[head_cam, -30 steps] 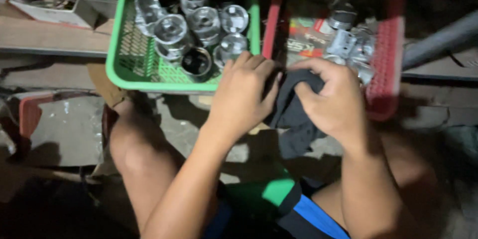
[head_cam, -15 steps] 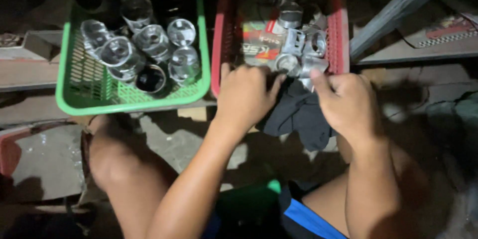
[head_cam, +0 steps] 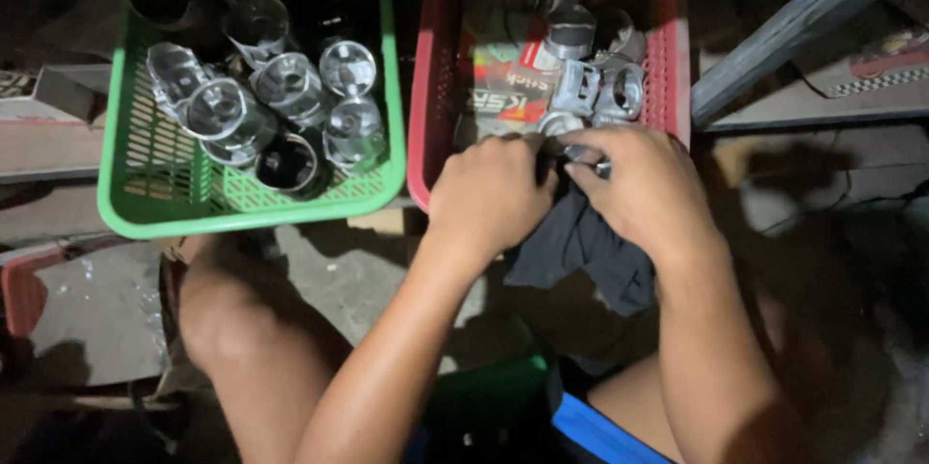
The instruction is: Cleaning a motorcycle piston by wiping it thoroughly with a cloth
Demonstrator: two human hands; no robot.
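While both hands, left hand [head_cam: 491,195] and right hand [head_cam: 646,191], close around a soft dark cloth [head_cam: 581,249] at frame centre, it likely wraps a small, heavy metal part [head_cam: 592,162].

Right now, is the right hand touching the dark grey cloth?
Touching. The head view shows the right hand gripping the dark grey cloth, which hangs below its fingers.

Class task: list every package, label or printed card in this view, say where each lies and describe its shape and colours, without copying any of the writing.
Flat printed packet: lies in the red basket under the metal parts, just beyond the left hand; rectangular, green, red and white.
Printed card or box: on the ledge at far right, behind the blue bar; flat, pale, with a black-and-white chequered strip.
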